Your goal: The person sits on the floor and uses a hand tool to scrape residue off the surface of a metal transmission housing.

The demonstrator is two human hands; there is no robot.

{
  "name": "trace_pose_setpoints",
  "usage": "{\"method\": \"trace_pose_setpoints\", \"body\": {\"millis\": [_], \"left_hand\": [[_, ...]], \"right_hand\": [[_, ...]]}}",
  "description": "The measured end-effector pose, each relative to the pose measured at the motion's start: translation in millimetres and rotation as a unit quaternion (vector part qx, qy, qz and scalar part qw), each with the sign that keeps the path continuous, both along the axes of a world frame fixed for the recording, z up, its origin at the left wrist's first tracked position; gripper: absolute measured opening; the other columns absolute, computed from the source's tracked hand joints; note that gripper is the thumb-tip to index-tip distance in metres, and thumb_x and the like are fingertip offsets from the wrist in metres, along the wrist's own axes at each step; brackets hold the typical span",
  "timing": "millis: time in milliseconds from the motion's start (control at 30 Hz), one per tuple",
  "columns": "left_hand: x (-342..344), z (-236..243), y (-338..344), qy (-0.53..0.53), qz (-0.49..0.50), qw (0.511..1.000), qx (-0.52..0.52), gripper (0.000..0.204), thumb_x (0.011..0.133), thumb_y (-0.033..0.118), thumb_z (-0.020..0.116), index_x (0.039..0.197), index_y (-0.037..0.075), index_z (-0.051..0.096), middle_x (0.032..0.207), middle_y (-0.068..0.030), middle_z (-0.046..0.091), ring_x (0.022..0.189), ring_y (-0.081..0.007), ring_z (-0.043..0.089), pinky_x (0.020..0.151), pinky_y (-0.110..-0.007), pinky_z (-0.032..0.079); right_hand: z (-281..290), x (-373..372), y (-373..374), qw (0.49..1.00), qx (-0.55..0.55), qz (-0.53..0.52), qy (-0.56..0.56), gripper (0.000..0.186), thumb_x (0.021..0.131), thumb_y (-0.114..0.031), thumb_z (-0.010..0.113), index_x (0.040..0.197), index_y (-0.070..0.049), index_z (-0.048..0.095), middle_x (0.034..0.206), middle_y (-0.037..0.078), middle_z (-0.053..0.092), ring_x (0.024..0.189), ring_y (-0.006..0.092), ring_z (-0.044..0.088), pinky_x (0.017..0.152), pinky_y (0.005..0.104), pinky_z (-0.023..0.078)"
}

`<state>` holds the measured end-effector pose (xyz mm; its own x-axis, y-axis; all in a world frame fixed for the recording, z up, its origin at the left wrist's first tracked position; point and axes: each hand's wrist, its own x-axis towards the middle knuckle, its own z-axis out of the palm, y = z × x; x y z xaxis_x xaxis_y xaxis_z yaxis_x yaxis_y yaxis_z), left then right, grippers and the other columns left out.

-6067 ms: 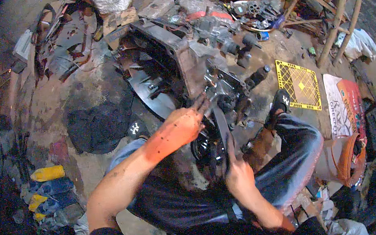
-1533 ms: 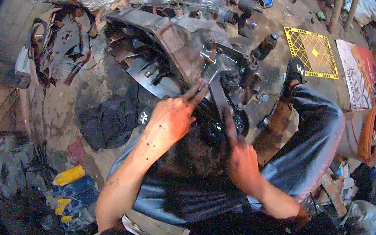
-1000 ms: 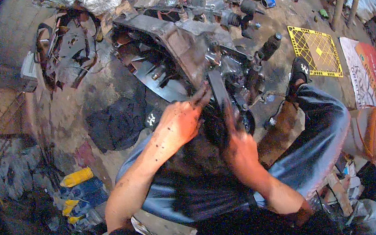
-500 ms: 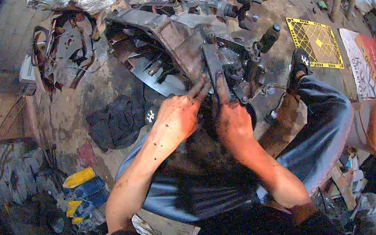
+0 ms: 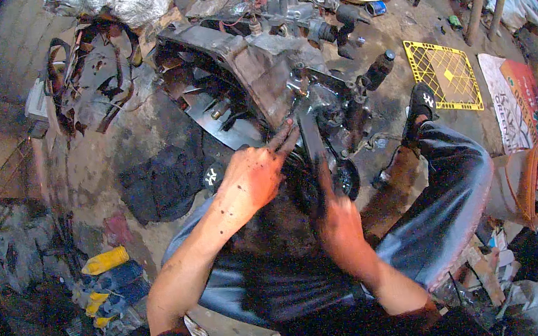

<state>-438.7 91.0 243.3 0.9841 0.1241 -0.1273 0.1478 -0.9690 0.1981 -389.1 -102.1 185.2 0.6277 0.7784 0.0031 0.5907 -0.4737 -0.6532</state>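
In front of me stands a greasy metal gearbox housing point(image 5: 238, 54) with an open bell-shaped end at left. My left hand point(image 5: 253, 176) is at its near edge, index and middle fingers stretched out against it. The thumb and other fingers of that hand are turned under, out of sight. My right hand point(image 5: 341, 226) is closed round the near end of a flat dark metal bar point(image 5: 312, 139), with the index finger lying along it. The bar's far end is beside oily dark parts point(image 5: 336, 109) on the housing's right side.
A dark cap point(image 5: 212, 173) and black cloth point(image 5: 163, 181) lie on the floor at left. Yellow-capped bottles point(image 5: 106, 260) are nearer me. At right are a yellow plastic grid point(image 5: 446, 76), a printed sack point(image 5: 509, 98) and my sandalled foot point(image 5: 421, 105). A dark bottle point(image 5: 379, 70) stands beside the housing.
My right hand has drawn back toward me, bringing the metal bar's far end nearer. My left hand stays almost where it was. The view has shifted slightly.
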Motion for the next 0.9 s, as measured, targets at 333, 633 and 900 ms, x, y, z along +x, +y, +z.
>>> {"method": "trace_pose_setpoints", "body": {"millis": [333,633,900], "left_hand": [[2,5,0,0.030,0.011,0.999,0.002,0.073,0.066,0.006,0.063,0.136,0.003,0.040,0.143,-0.0142,0.036,0.074,-0.0342,0.065,0.067,-0.042,0.055],[-5,-5,7,-0.021,-0.003,0.998,-0.066,0.083,0.069,0.016,0.072,0.141,0.010,0.032,0.146,-0.0155,0.031,0.078,-0.0374,0.064,0.068,-0.044,0.054],[-9,-8,8,0.022,0.020,0.995,-0.099,0.082,0.071,0.020,0.072,0.143,0.015,0.031,0.149,-0.0120,0.026,0.085,-0.0387,0.063,0.073,-0.046,0.053]], "right_hand": [[3,16,14,0.999,-0.008,0.026,0.022,0.081,0.077,-0.001,0.050,0.148,-0.010,0.012,0.085,0.030,0.061,0.067,0.0418,0.061,0.060,0.0502,0.049],[19,14,13,0.999,-0.032,0.018,0.040,0.081,0.077,-0.001,0.050,0.148,-0.008,0.012,0.071,0.027,0.058,0.067,0.0418,0.061,0.056,0.0474,0.048],[28,0,5,0.996,-0.019,-0.013,0.085,0.064,0.082,-0.003,0.047,0.142,-0.006,0.026,0.078,0.026,0.061,0.065,0.0429,0.061,0.055,0.0485,0.048]]}}
